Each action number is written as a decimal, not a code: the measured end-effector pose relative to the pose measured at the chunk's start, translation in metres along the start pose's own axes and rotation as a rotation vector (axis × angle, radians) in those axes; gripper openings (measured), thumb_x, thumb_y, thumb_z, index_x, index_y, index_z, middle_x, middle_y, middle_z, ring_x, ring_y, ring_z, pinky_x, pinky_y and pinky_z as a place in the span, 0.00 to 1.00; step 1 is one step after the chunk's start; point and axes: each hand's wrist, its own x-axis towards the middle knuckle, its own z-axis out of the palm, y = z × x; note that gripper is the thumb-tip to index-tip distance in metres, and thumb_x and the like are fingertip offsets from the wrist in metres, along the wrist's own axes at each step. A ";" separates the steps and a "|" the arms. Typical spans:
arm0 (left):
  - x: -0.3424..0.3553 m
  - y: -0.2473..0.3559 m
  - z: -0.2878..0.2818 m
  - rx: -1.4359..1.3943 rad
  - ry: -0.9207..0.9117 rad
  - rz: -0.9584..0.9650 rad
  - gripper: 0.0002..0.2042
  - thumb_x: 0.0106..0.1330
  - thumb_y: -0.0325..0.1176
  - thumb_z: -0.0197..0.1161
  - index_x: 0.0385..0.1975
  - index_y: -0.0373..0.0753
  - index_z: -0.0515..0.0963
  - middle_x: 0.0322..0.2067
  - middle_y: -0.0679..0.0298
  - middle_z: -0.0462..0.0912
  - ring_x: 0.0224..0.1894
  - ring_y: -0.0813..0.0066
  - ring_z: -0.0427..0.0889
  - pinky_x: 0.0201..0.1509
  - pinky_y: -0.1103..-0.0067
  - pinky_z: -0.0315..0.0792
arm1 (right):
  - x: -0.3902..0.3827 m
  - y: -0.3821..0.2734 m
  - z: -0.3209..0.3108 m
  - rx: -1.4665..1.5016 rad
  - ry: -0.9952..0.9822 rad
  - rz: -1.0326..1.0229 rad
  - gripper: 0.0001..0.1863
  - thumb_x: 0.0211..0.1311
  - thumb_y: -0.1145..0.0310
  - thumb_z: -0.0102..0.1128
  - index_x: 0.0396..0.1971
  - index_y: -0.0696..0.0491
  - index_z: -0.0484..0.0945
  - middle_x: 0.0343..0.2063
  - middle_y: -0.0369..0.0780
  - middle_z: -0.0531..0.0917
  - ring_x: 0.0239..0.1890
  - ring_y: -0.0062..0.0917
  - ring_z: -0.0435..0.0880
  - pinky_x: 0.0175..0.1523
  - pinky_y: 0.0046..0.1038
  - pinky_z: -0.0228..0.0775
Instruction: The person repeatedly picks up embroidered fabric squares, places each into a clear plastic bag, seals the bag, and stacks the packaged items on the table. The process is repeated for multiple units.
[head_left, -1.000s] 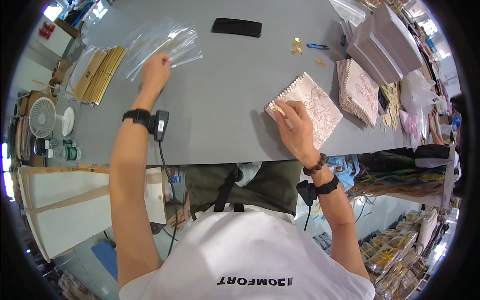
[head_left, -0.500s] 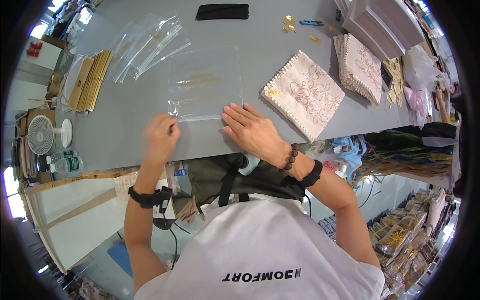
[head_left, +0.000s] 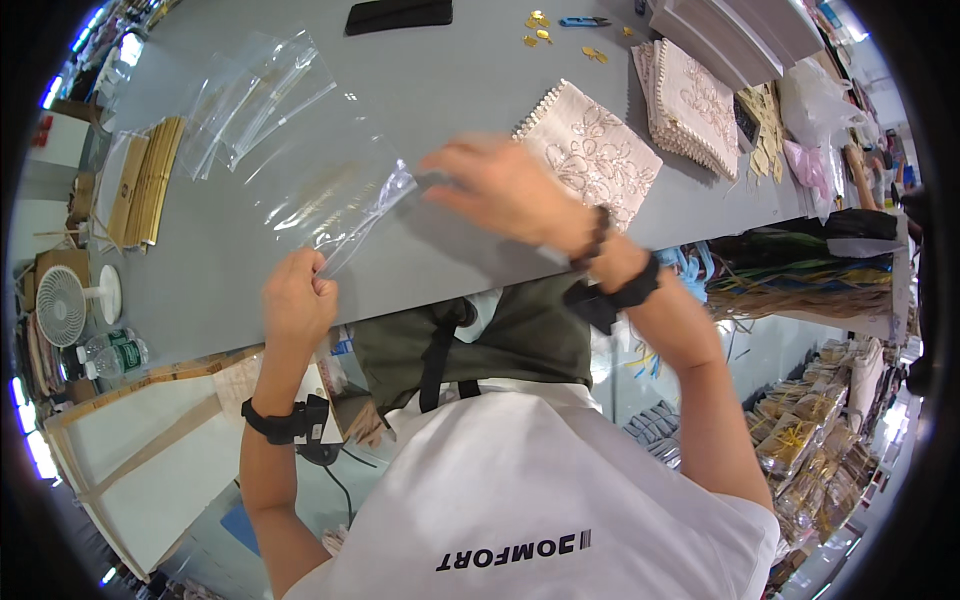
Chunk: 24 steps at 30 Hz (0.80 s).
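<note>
A clear plastic bag [head_left: 322, 185] with gold lettering lies tilted on the grey table, its near edge raised and creased. My left hand [head_left: 300, 298] is closed on the bag's near left corner, thumb against curled fingers. Smeared by motion, my right hand [head_left: 505, 190] hovers just right of the bag's lifted corner, and its grip cannot be made out. Behind that hand, a folded pink cloth [head_left: 605, 160] with embroidered flowers and a beaded edge is partly covered.
More clear bags [head_left: 265, 100] lie at the far left, beside a stack of brown cards [head_left: 150, 185]. A black phone [head_left: 398, 15] rests at the back. Blue thread snips [head_left: 585, 21] and gold tags [head_left: 538, 19] lie right of it, near stacked pink cloths [head_left: 695, 110].
The bag has turned, and its near edge has come up off the table. My right hand has lifted from the bag and moved right; my left hand stays at its corner.
</note>
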 end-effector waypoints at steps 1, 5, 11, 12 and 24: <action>-0.004 -0.001 0.001 0.009 0.010 -0.002 0.09 0.55 0.22 0.67 0.35 0.37 0.78 0.27 0.55 0.80 0.28 0.53 0.82 0.32 0.64 0.75 | -0.005 0.018 -0.023 -0.095 0.023 -0.100 0.16 0.65 0.64 0.73 0.49 0.53 0.85 0.44 0.40 0.87 0.48 0.39 0.88 0.50 0.40 0.82; -0.003 0.027 0.016 -0.026 0.038 -0.040 0.10 0.58 0.23 0.66 0.40 0.39 0.79 0.25 0.56 0.81 0.28 0.54 0.83 0.33 0.64 0.76 | -0.022 0.074 -0.073 -0.308 -0.300 -0.532 0.22 0.73 0.61 0.62 0.63 0.54 0.80 0.65 0.41 0.82 0.69 0.38 0.78 0.77 0.42 0.67; 0.027 0.139 0.071 -0.234 -0.044 0.199 0.28 0.62 0.24 0.63 0.65 0.46 0.79 0.29 0.54 0.83 0.32 0.52 0.86 0.38 0.57 0.81 | -0.028 0.088 -0.025 -0.260 -0.197 -0.158 0.30 0.82 0.54 0.49 0.74 0.55 0.70 0.74 0.45 0.73 0.75 0.40 0.72 0.81 0.46 0.58; 0.031 0.149 0.076 -0.181 -0.085 0.239 0.28 0.62 0.23 0.63 0.65 0.46 0.79 0.30 0.54 0.83 0.33 0.52 0.86 0.38 0.57 0.81 | -0.028 0.085 -0.018 -0.224 -0.185 0.008 0.33 0.83 0.49 0.47 0.75 0.58 0.67 0.75 0.50 0.70 0.77 0.43 0.67 0.82 0.48 0.53; 0.061 0.142 0.092 -0.317 -0.106 -0.081 0.18 0.63 0.27 0.68 0.54 0.36 0.81 0.27 0.55 0.82 0.30 0.52 0.85 0.36 0.62 0.78 | -0.078 0.039 -0.015 0.031 0.088 0.160 0.32 0.51 0.76 0.76 0.61 0.53 0.82 0.57 0.43 0.87 0.65 0.41 0.83 0.74 0.46 0.70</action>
